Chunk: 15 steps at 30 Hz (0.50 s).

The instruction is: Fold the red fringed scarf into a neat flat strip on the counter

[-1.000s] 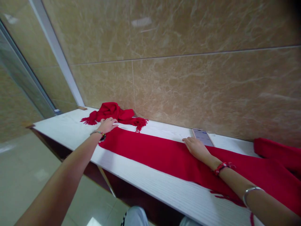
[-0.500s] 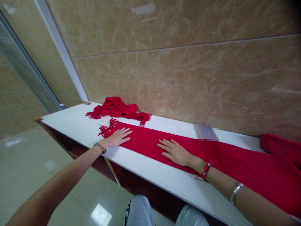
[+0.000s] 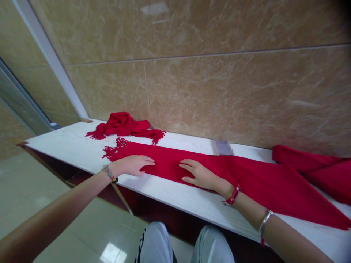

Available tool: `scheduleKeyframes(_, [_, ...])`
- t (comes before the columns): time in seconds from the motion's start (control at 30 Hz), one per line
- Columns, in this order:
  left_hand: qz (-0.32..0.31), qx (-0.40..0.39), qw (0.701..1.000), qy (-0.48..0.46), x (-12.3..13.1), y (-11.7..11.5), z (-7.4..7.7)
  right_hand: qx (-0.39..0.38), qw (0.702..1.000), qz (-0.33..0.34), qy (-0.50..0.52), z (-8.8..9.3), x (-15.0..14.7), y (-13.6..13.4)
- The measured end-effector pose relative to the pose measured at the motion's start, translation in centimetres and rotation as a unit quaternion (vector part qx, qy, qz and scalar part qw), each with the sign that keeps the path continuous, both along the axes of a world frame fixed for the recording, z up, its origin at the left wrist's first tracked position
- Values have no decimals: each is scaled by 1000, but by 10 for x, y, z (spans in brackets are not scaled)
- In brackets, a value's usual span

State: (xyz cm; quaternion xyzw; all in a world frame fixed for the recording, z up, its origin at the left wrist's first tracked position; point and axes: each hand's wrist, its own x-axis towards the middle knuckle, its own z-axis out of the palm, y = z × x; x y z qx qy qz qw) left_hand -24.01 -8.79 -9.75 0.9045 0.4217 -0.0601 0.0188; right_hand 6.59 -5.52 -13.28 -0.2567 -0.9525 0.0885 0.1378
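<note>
A long red scarf [image 3: 246,179] lies stretched flat along a white table [image 3: 175,195], its fringed end [image 3: 112,148] at the left. My left hand [image 3: 134,165] rests on the scarf near that end, fingers extended and lying flat. My right hand [image 3: 199,173] lies open on the scarf a short way to the right, palm down with fingers apart. Both wrists wear bracelets. Neither hand holds anything.
A second red scarf [image 3: 123,126] lies bunched at the back left against the tiled wall [image 3: 219,91]. A blurred flat object [image 3: 222,147] sits by the wall. More red cloth [image 3: 315,164] runs off to the right. My knees [image 3: 186,244] are below the table edge.
My left hand came back from the far bunched scarf onto the flat scarf near its fringe. My right hand slid left along the scarf, away from the object by the wall.
</note>
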Motion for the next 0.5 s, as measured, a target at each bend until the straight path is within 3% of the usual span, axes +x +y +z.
scheduleKeyframes(0.17, [9,47,998,35,-13,5,-8,19,998,56,-22,4,-10,-18])
scheduleKeyframes(0.3, [98,123,986,49,-26,19,-18,21,999,32,-14,-2,-12,-12])
scheduleKeyframes(0.4, [176,147,973,12,-45,33,-6,-8,1000,-8,3,2,-13,-3])
scheduleKeyframes(0.5, [184,144,972,-1,-62,47,23,-20,999,-30,6,11,-22,0])
